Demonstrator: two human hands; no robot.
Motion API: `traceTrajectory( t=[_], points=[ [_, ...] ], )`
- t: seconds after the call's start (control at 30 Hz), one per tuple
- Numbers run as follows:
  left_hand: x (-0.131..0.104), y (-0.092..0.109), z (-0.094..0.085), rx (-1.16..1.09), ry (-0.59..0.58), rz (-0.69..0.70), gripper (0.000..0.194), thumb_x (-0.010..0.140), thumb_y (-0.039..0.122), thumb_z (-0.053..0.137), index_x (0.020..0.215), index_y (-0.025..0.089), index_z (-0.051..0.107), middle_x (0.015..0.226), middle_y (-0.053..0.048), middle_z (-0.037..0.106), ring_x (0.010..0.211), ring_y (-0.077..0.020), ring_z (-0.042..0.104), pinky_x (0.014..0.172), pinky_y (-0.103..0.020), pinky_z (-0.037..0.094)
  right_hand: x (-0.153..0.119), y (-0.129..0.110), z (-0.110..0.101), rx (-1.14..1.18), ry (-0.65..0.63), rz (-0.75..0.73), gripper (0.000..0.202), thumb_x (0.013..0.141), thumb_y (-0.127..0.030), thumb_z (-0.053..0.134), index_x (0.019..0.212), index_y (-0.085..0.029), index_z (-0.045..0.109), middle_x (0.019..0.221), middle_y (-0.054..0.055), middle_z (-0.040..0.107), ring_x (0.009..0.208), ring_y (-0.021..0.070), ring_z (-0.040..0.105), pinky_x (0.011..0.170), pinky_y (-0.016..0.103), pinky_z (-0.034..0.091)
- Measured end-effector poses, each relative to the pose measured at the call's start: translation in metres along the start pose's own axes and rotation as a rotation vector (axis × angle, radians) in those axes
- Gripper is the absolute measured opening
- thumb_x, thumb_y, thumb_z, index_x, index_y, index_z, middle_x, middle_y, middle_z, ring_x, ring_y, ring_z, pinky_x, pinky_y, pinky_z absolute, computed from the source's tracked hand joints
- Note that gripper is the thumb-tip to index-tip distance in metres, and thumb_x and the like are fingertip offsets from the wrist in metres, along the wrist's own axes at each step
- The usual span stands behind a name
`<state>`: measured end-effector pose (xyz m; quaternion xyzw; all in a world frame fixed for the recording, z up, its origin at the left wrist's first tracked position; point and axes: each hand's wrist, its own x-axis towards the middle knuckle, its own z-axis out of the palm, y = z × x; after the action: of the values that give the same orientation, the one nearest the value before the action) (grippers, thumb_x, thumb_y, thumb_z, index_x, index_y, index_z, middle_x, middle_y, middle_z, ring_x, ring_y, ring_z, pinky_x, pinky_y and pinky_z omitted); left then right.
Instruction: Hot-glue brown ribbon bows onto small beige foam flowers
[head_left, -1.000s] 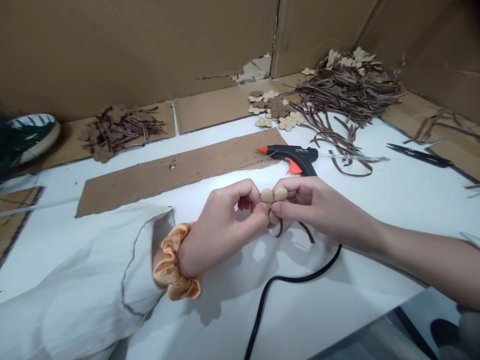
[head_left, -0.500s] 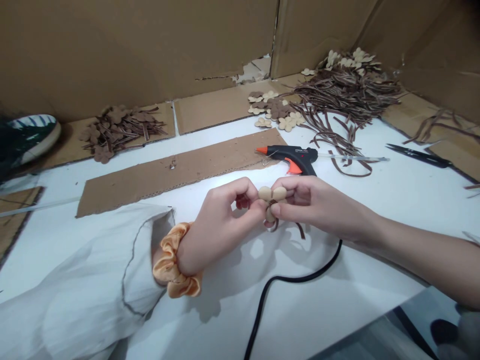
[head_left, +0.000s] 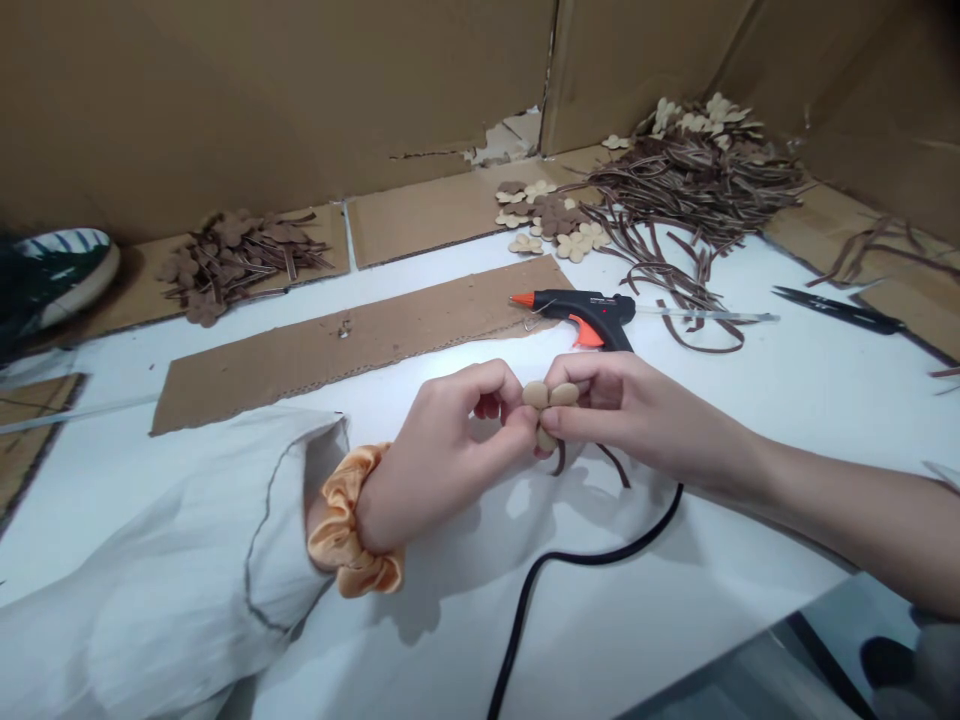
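Observation:
Between both hands is a beige flower cut-out (head_left: 536, 396), its petals showing above and below my fingertips. My left hand (head_left: 469, 425) pinches its left side with thumb and forefinger; an orange scrunchie (head_left: 346, 525) circles that wrist. My right hand (head_left: 634, 405) grips the flower from the right, thumb pressed near its centre. Thin brown strips (head_left: 616, 467) hang below the flower; how they join it is hidden by the fingers. Just beyond the hands, a black and orange glue gun (head_left: 596, 308) lies on its side, nozzle pointing left.
A cardboard strip (head_left: 322, 335) lies on the white table. Brown flowers with strips (head_left: 232, 255) are heaped back left. Loose flowers (head_left: 559, 215) and a strip pile (head_left: 690, 185) sit back right, near black tweezers (head_left: 836, 310). A black cable (head_left: 555, 558) crosses in front.
The flower has shifted slightly right and down with both hands. The brown strip that lay across its front centre is out of sight there, and the hanging ends reach lower.

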<state>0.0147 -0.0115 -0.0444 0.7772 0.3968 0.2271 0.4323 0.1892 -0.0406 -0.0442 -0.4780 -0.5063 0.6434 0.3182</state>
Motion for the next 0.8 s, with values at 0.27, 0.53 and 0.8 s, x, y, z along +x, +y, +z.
traceTrajectory(
  t=[0.27, 0.53, 0.8],
  points=[
    [0.0022, -0.0030, 0.0009, -0.090, 0.153, -0.026, 0.020, 0.083, 0.025, 0.051, 0.064, 0.019, 0.045, 0.059, 0.002, 0.058, 0.061, -0.0131, 0.051, 0.062, -0.026, 0.039, 0.0039, 0.0074, -0.0031, 0.030, -0.104, -0.061, 0.016, 0.078, -0.025, 0.066, 0.082, -0.018, 0.053, 0.073, 0.000, 0.064, 0.071, 0.0141, 0.064, 0.068, 0.028, 0.051],
    [0.0048, -0.0038, -0.0006, -0.083, 0.136, -0.027, 0.029, 0.086, 0.037, 0.051, 0.066, 0.017, 0.055, 0.064, 0.000, 0.059, 0.061, -0.0123, 0.050, 0.059, -0.024, 0.038, 0.0050, 0.0079, -0.0053, -0.042, -0.071, -0.017, 0.013, 0.076, -0.024, 0.069, 0.076, -0.017, 0.057, 0.067, -0.001, 0.066, 0.065, 0.0139, 0.067, 0.068, 0.027, 0.050],
    [0.0075, -0.0051, -0.0008, -0.109, 0.199, -0.069, 0.026, 0.086, 0.036, 0.054, 0.068, 0.017, 0.055, 0.066, 0.000, 0.061, 0.062, -0.0124, 0.050, 0.060, -0.024, 0.038, 0.0056, 0.0039, -0.0093, -0.046, 0.029, -0.051, 0.028, 0.086, -0.041, 0.058, 0.076, -0.017, 0.064, 0.070, 0.002, 0.068, 0.062, 0.0132, 0.065, 0.067, 0.027, 0.048]
  ],
)
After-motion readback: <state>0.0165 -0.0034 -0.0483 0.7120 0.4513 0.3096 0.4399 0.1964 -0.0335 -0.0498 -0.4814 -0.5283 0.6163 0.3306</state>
